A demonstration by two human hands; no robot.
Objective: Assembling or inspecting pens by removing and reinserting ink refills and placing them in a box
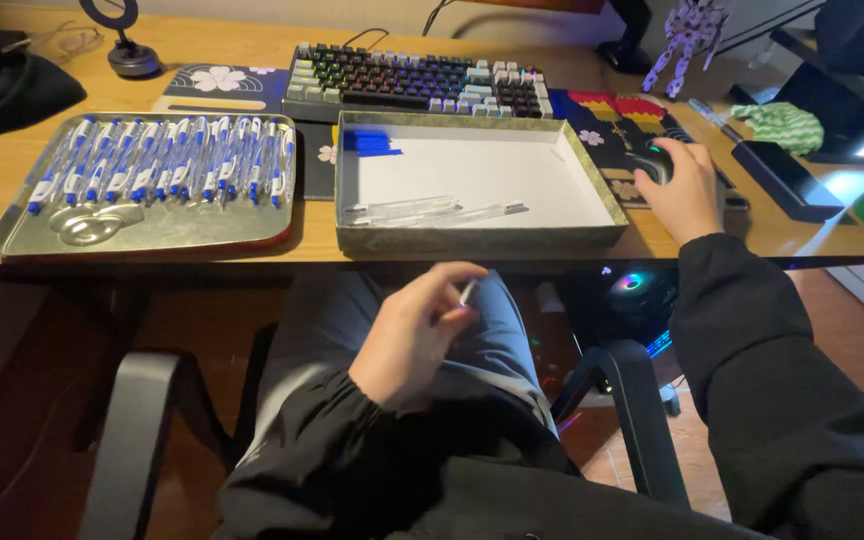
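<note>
My left hand (414, 330) rests over my lap below the desk edge, fingers closed around a small white pen part (468, 293). My right hand (687, 190) lies on top of a black computer mouse (652, 160) at the right of the desk. In front of me stands a shallow cardboard box (482, 236) with a white floor, holding a few clear pen barrels (432, 211) and blue pen parts (370, 143) in its far left corner. To the left, a metal tray (152, 235) carries several assembled blue and white pens (162, 165) in a row.
A backlit keyboard (417, 82) lies behind the box on a patterned desk mat (624, 112). A small ring stand (127, 50) and dark cloth (2, 85) sit far left. A figurine (687, 40), green cloth (780, 125) and black case (787, 180) are at right. Chair armrests (137, 440) flank my lap.
</note>
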